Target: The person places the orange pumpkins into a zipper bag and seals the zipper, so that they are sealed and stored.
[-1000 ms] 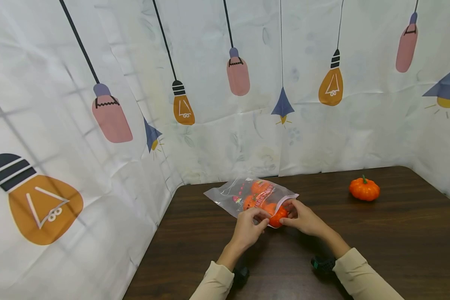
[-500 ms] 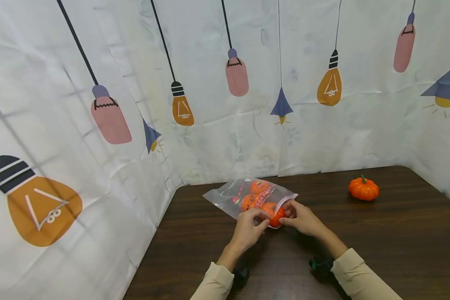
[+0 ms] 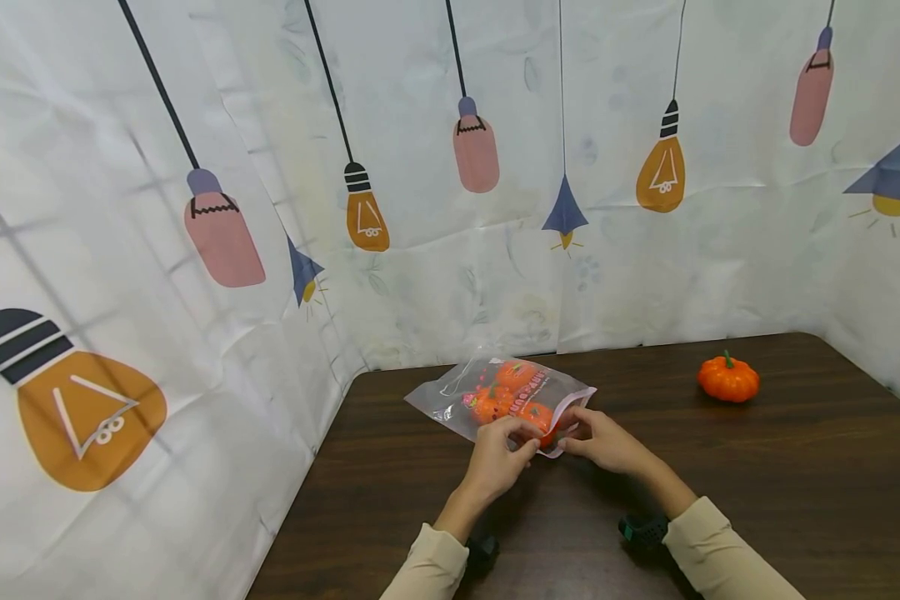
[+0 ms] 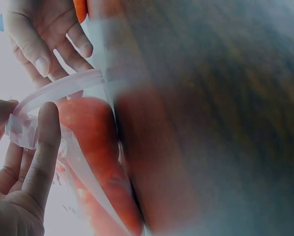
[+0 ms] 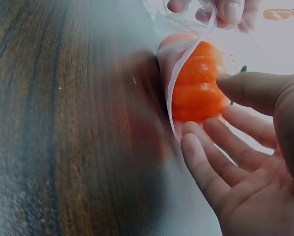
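The head view is bright, the wrist views hazy, the left one's tabletop (image 4: 225, 128) blurred.

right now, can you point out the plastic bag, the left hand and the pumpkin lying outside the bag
Plastic bag (image 3: 446, 400): head view, on the see-through plastic at its left end.
Left hand (image 3: 492, 460): head view, on the back of the hand.
Loose pumpkin (image 3: 728, 381): head view, middle of its orange body.
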Tool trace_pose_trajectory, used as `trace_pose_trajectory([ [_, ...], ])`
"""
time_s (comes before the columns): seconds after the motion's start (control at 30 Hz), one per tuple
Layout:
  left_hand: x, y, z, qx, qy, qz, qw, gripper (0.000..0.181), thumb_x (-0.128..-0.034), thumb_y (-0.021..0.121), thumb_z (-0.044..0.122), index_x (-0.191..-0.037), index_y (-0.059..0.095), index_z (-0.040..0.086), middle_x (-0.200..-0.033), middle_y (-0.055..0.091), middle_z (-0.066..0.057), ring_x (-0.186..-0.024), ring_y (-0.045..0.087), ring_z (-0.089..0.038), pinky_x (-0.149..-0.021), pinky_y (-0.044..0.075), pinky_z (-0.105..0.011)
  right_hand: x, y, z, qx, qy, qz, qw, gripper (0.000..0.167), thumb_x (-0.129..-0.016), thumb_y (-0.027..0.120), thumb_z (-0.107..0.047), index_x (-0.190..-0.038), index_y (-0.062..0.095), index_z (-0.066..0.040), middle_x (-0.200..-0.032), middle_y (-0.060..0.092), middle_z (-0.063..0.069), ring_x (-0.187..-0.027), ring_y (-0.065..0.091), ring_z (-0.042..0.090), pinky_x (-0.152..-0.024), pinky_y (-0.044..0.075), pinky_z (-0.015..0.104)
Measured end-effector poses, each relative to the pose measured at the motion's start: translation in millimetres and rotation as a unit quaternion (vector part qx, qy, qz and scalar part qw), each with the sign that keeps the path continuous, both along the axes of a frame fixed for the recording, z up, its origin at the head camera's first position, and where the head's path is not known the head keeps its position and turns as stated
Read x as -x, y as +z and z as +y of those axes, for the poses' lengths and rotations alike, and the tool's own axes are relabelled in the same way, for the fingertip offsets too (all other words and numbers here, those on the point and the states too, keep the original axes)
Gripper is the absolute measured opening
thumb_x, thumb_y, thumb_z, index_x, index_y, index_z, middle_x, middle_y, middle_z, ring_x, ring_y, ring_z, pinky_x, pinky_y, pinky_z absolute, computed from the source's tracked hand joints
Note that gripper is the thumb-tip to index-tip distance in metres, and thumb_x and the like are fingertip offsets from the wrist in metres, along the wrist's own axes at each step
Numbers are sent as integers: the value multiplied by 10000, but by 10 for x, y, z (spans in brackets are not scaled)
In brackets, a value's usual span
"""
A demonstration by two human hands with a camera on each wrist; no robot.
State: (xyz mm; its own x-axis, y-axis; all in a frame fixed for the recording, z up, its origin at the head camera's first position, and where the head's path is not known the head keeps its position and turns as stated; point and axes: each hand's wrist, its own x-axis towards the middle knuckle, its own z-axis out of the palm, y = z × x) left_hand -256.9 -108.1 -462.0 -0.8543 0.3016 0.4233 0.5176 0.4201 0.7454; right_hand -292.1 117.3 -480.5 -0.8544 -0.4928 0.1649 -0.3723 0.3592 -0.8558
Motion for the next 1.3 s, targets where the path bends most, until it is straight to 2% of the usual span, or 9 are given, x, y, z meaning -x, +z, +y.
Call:
trace_pose_trajectory([
  [0.23,2,-2,-3,-31,-4,-36,10000,51,-894,737,13,-940,756,26,-793,715,-101,-579,649,-154,-505,546,-194,-5,-21,11,-128,513,-9,9986,380,-981,668,-161,-1325,575,-29,-1253,647,211,-1123,657,330,-830,549,280],
  [0.4,2,2,-3,-62,-13,-34,10000,51,-898,736,12,-945,754,20,-803,716,-101,-592,644,-142,-517,548,-191,3,-27,13,-108,682,-90,9976,403,-993,648,-160,-1363,556,-28,-1284,638,220,-1166,639,368,-856,545,288],
  [0.63,-5,20,-3,-77,54,-129,9999,60,-899,736,3,-955,755,12,-803,717,-98,-608,634,-127,-528,545,-182,13,-16,53,10,492,67,9988,309,-990,641,-132,-1273,604,-13,-1272,638,231,-1125,652,358,-833,552,250],
  [0.87,-3,44,-3,-85,73,-157,9998,66,-893,738,-5,-955,756,8,-792,710,-107,-592,610,-92,-524,546,-184,26,52,157,186,225,174,9994,303,-1000,627,-120,-1256,612,41,-1195,664,221,-1021,633,202,-813,543,228],
  [1.0,7,38,-14,-34,125,-95,9999,62,-888,745,7,-943,763,27,-794,715,-91,-604,604,-68,-529,547,-183,42,115,253,399,94,46,9991,319,-1001,625,-105,-1257,594,83,-1150,660,257,-978,647,165,-800,570,235],
  [1.2,18,46,-36,83,257,47,9996,54,-879,749,27,-909,767,69,-801,731,-69,-628,611,-65,-540,545,-180,92,163,430,599,-171,24,9981,346,-1002,629,-101,-1262,574,122,-1097,653,272,-916,682,174,-796,599,278],
  [1.3,17,52,-44,88,264,50,9996,52,-877,743,25,-901,763,68,-797,732,-70,-619,612,-69,-537,546,-184,104,198,520,546,-362,41,9978,349,-1008,627,-118,-1265,574,113,-1118,651,292,-935,689,251,-808,605,300],
])
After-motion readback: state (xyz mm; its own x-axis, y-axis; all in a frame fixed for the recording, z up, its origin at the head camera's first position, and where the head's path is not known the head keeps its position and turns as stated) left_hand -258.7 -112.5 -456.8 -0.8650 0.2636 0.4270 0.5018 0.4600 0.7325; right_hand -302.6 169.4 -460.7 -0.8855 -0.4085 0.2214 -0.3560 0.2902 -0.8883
